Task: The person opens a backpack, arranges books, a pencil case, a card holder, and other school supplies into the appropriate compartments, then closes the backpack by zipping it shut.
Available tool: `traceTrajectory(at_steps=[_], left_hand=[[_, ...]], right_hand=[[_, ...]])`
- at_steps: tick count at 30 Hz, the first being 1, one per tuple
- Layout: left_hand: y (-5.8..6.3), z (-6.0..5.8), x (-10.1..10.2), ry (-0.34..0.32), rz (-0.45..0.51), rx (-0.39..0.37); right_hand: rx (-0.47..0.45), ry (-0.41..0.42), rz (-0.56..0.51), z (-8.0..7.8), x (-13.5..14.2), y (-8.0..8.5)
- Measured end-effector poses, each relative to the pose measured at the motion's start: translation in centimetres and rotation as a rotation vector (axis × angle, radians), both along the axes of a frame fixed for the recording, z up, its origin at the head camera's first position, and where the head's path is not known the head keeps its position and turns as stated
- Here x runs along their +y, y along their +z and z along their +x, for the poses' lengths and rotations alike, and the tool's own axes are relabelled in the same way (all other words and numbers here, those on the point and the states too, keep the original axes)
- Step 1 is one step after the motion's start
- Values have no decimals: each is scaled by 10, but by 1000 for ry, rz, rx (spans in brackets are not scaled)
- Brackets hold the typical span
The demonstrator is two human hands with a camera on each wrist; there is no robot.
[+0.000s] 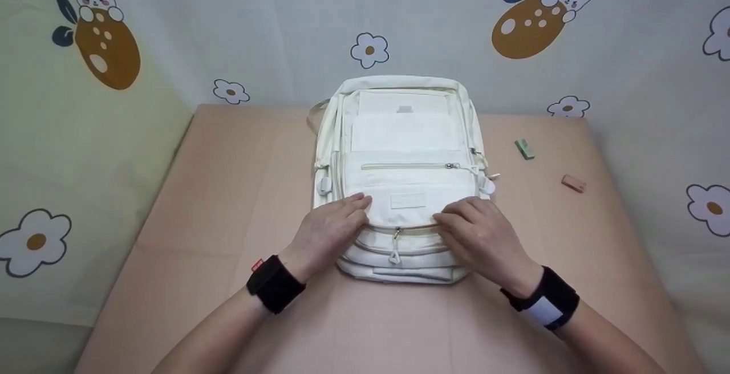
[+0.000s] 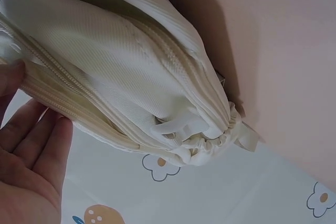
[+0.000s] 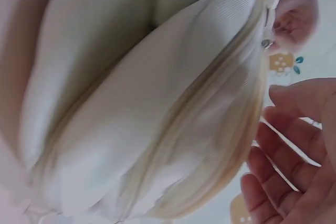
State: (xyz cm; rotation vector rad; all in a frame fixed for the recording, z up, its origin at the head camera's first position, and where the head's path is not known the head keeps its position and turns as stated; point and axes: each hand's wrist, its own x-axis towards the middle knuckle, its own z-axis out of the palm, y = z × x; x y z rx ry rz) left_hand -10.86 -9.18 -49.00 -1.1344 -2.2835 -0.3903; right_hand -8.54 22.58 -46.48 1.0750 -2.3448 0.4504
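A cream-white backpack (image 1: 416,134) lies on the table with its base toward me. Its front pocket is unzipped along the curved lower edge, and a zipper pull (image 1: 394,257) hangs at the middle. My left hand (image 1: 333,228) pinches the left part of the pocket's edge; in the left wrist view its thumb is on the inner side of the zipper tape (image 2: 50,92) and the fingers are outside. At the right part of that edge is my right hand (image 1: 485,237). Its fingers (image 3: 268,174) are spread and relaxed beside the zipper edge in the right wrist view.
To the right of the backpack lie a small green block (image 1: 524,149) and a small orange-pink block (image 1: 574,183). The table (image 1: 228,180) has a light peach cover. A patterned curtain (image 1: 308,26) with flowers and rabbits encloses the back and sides.
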Motion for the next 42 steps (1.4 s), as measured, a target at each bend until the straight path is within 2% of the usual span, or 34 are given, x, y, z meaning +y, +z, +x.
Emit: traceTrajectory(at_steps=[4, 9, 14, 20, 25, 32, 34, 42], left_hand=[[1, 3, 6, 16, 33, -13], [8, 14, 24, 50, 74, -11], [13, 26, 46, 112, -6, 18], [11, 30, 64, 234, -112, 36], [11, 34, 61, 238, -121, 32], [17, 39, 52, 248, -170, -55], [18, 40, 46, 252, -176, -57], [14, 39, 17, 287, -106, -59]], right_hand=[[29, -4, 27, -6, 5, -6], [77, 0, 13, -10, 4, -12], [89, -15, 30, -11, 3, -15], [99, -23, 21, -9, 2, -17], [102, -19, 23, -9, 2, -16], [110, -1, 23, -11, 0, -16], [117, 0, 23, -12, -1, -17], [123, -9, 36, -13, -1, -17]])
